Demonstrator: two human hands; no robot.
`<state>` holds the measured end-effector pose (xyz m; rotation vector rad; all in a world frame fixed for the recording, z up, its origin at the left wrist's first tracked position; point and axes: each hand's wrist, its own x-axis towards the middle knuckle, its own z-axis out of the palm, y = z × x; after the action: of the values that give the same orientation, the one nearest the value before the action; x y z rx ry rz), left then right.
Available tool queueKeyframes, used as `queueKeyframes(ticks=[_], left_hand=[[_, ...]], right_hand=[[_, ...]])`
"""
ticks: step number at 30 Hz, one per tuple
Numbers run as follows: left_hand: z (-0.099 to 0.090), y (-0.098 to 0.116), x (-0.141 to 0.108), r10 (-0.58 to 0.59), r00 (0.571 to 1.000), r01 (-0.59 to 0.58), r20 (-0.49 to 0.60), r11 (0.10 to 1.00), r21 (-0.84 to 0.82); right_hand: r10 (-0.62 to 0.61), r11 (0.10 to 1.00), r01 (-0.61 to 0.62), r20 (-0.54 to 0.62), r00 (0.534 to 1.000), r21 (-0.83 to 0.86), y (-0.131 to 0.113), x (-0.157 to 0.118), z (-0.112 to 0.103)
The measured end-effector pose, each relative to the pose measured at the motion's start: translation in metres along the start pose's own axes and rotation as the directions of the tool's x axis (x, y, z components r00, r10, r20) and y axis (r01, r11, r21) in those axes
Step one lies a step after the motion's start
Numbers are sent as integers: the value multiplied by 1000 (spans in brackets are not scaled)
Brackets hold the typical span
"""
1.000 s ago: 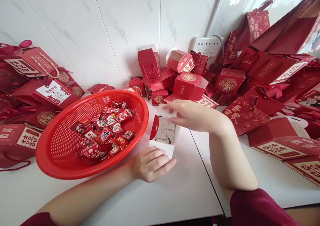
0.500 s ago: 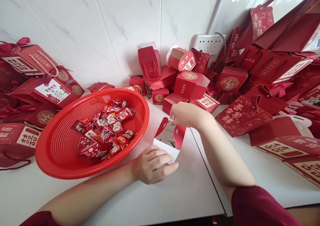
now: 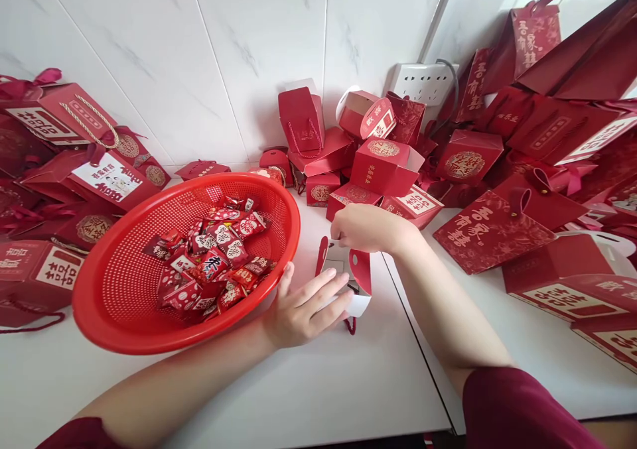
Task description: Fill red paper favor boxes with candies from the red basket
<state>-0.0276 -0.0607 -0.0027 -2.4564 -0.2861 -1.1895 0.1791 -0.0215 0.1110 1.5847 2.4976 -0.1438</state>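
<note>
A small red box (image 3: 362, 273) with a white inside stands open-topped on the white table, its rounded side flaps up and a dark red cord loop at its near side. My left hand (image 3: 306, 306) lies with fingers spread over the near left of the box, holding nothing. My right hand (image 3: 355, 227) is closed at the far edge of the box, its fingertips mostly hidden behind the hand; what they pinch cannot be made out. Left of the box is a red mesh basket (image 3: 119, 333) with red wrapped candies (image 3: 213, 263) inside.
Red gift boxes (image 3: 383, 164) are piled behind the box against the tiled wall (image 3: 279, 38). More boxes (image 3: 492, 230) crowd the right, others (image 3: 99, 177) the left. A white power strip (image 3: 423, 84) with a grey cable stands by the wall.
My left hand has opened wider and lifted its fingers over the box. The box has turned slightly, and its cord loop now shows. My right hand stays at the far edge.
</note>
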Motion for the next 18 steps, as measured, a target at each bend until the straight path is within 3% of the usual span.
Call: queueKeyframes(ticks=[6,11,15,18], left_hand=[[0,3,0,-3,997,-6,78,994,111],[-5,-1,6,127,989,-140,81,972,186],[-15,-2,14,269,957,-283,108,949,142],[-19,3,16,224,968,-236,109,965,116]], right_hand=[[2,1000,-2,31,1000,21,4,1,-1],[-11,999,9,34,999,51,4,0,0],[-48,997,46,42,998,57,0,-4,0],[-47,998,44,67,997,40,-3,-5,0]])
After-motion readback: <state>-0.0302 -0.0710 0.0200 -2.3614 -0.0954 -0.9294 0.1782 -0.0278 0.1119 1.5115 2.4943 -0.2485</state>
